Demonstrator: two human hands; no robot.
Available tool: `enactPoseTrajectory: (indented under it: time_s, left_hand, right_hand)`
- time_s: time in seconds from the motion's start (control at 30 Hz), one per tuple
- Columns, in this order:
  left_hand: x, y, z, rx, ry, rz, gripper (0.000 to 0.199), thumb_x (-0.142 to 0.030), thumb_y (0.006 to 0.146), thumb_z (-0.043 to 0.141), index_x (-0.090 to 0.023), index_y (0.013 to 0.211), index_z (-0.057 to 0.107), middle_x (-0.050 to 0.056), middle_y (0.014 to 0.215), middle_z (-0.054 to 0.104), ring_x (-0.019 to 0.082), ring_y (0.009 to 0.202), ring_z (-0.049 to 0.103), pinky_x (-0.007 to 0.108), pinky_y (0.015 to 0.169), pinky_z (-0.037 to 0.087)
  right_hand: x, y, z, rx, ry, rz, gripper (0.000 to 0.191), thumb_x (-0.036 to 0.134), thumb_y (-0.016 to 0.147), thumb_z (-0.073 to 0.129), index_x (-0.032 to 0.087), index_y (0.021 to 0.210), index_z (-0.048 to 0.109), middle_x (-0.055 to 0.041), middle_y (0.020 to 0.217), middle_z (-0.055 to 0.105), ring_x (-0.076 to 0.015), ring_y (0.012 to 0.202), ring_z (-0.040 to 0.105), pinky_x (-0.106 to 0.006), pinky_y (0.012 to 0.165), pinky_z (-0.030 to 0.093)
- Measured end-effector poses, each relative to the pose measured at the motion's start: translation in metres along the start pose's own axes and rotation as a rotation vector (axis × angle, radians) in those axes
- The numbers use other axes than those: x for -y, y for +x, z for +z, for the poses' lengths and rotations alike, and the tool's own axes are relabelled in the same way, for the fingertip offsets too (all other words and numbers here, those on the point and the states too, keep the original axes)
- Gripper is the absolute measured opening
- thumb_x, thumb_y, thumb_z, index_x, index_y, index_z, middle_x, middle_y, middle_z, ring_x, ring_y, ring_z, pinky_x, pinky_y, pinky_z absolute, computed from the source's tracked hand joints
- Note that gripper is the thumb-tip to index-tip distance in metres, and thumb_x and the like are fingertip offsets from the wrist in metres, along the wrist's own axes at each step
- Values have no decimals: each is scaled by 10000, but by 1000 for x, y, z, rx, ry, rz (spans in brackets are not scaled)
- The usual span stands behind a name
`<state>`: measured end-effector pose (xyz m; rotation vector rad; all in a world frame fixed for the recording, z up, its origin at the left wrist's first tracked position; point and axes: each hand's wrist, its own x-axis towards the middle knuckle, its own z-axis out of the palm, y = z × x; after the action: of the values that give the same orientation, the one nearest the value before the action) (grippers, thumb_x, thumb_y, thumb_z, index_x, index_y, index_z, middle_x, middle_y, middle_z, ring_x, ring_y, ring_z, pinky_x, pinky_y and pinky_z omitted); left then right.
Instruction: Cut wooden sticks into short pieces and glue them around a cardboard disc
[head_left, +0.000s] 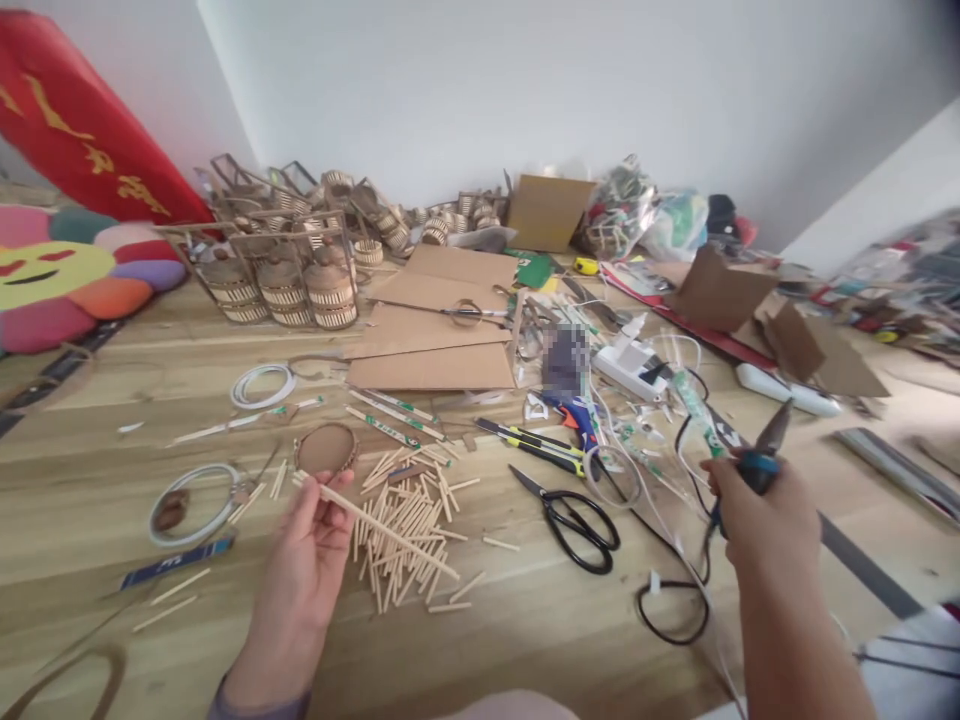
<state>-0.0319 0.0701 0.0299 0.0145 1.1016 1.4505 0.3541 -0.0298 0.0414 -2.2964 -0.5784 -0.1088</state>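
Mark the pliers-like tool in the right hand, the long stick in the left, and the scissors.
Pliers-like tool (757, 468): head view, teal part of grip.
Long stick (394, 534): head view, mid-length.
Scissors (551, 496): head view, where blades meet handles.

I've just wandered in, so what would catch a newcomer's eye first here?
Probably the smiling flower cushion at the left edge, with the bright red panel with gold characters behind it. Next, the loose pile of short sticks mid-table, where the left hand holds a longer pale stick and the right hand, farther right, grips pliers. Small slatted lanterns cluster at the back left.
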Motion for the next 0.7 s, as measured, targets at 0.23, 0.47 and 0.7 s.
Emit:
enactPoseTrajectory:
  time_s: [0.23, 0.47, 0.7]
  left_hand:
    - [15, 0, -9, 109, 104, -34, 189, -90, 857, 575, -125, 700, 673, 69, 682, 733, 35, 410, 479, 108, 424, 437]
    - [25, -4, -14, 258, 292, 51, 409, -378, 487, 903, -121, 720, 687, 38, 652, 722, 34, 428, 471, 129, 431, 414]
    - [35, -12, -17, 333, 452, 122, 449, -511, 605, 828, -129, 783, 672, 31, 699, 712, 59, 471, 483, 165, 473, 420]
  right_hand:
    - [-18, 5, 13, 34, -151, -147, 250, 446, 672, 565, 274, 694, 385, -118, 731, 549, -405, 924, 558, -538, 749, 452]
    - [35, -50, 11, 129, -72, -357, 314, 489, 767, 526, 220, 925, 502, -147, 872, 620, -357, 876, 594, -489, 755, 464]
    - [94, -169, 39, 1262, 233, -590, 48, 250, 804, 582, 226, 841, 563, -3, 768, 667, -175, 681, 599, -272, 631, 442]
